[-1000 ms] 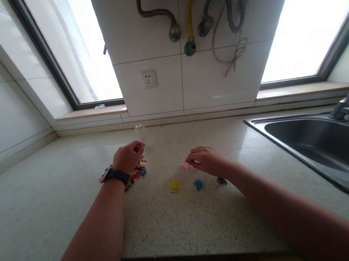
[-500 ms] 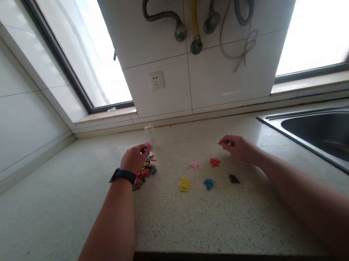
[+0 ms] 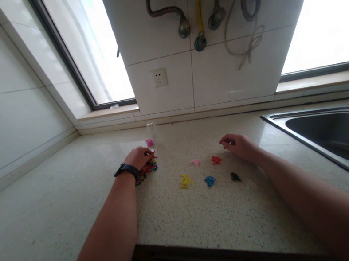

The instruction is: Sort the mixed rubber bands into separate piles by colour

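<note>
My left hand (image 3: 140,157) reaches over a mixed pile of small coloured pieces (image 3: 149,167), its fingertips pinched together at the pile's far edge. A bit of red shows by those fingertips, too small to name. The hand and a dark wristwatch (image 3: 126,169) cover part of the pile. My right hand (image 3: 237,144) hovers or rests beyond the sorted heaps, fingers curled in with nothing visible in them. Nearest to it is a red heap (image 3: 216,159). Around that lie a pink heap (image 3: 195,162), a yellow heap (image 3: 186,181), a blue heap (image 3: 209,181) and a black heap (image 3: 235,177).
A clear container (image 3: 151,129) stands behind the left hand, with a bright pink object (image 3: 149,142) beside it. On the right is a steel sink (image 3: 274,124) set into the speckled counter (image 3: 190,222). Hoses and a socket (image 3: 159,78) are on the tiled wall.
My left hand has moved slightly right and nearer to the pile, uncovering more of the bright pink object. The right hand holds nearly the same pose. The view has shifted a little.
</note>
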The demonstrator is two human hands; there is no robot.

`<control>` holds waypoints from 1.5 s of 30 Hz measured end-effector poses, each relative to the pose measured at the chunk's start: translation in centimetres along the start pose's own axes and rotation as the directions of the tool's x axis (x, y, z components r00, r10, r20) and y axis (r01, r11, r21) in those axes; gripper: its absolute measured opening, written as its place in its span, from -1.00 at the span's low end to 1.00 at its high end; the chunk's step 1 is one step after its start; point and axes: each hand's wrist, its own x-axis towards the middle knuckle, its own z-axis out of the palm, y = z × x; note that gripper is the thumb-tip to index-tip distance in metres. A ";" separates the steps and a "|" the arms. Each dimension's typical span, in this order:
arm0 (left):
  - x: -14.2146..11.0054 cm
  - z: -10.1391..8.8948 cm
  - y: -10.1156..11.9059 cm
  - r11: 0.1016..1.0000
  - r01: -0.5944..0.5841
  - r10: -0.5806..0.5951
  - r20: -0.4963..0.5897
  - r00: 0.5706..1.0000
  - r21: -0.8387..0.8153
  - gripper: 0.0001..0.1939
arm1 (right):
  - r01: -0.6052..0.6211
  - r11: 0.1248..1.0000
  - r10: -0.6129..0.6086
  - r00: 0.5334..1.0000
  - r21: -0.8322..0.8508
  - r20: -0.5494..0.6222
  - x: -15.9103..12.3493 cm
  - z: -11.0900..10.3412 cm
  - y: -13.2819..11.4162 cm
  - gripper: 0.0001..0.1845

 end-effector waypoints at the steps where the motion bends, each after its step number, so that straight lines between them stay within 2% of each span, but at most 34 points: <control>1: 0.0 0.0 0.0 1.000 0.002 -0.002 -0.001 1.000 0.003 -0.71 | 0.003 1.000 -0.003 1.000 0.000 0.006 0.0 0.0 0.0 -0.74; 10: 0.1 0.1 0.1 0.999 0.037 -0.037 0.005 0.999 0.003 -0.70 | 0.021 1.000 -0.021 0.999 0.010 0.026 -0.3 0.1 0.0 -0.74; 18: 0.1 0.3 -0.1 0.997 0.052 -0.051 0.008 0.999 -0.059 -0.66 | 0.023 0.999 -0.021 0.997 -0.027 0.071 -0.7 -0.1 -1.1 -0.73; 25: 0.3 0.0 0.3 0.986 0.048 -0.053 -0.024 0.998 -0.162 -0.71 | 0.040 0.999 -0.038 0.996 -0.026 0.083 -0.7 -0.2 -1.2 -0.72; 28: 0.5 -0.6 1.2 0.958 0.020 -0.043 -0.073 0.996 -0.285 -0.67 | 0.036 0.999 -0.033 0.996 -0.027 0.086 -0.8 -0.2 -1.3 -0.72; 32: 0.2 -1.9 3.2 0.816 -0.013 -0.074 -0.127 0.989 -0.578 -0.61 | 0.035 0.997 -0.028 0.994 -0.063 0.106 -0.9 -0.2 -1.6 -0.73; 35: -0.4 -2.8 5.2 0.662 -0.014 -0.070 -0.081 0.994 -0.750 -0.60 | 0.039 0.996 -0.029 0.992 -0.077 0.124 -0.9 -0.2 -1.8 -0.75; 37: -0.9 -3.3 6.6 0.536 -0.031 -0.026 -0.053 0.998 -0.844 -0.64 | 0.039 0.996 -0.027 0.991 -0.084 0.132 -0.8 -0.2 -1.8 -0.75; 39: -1.4 -3.6 8.0 0.415 -0.060 0.023 -0.055 0.998 -0.908 -0.69 | 0.033 0.995 -0.021 0.991 -0.090 0.132 -0.8 -0.1 -1.7 -0.75; 45: -2.6 -3.8 11.4 0.152 -0.097 0.120 -0.080 0.990 -0.984 -0.77 | 0.039 0.995 -0.026 0.991 -0.092 0.129 -0.8 -0.1 -1.9 -0.75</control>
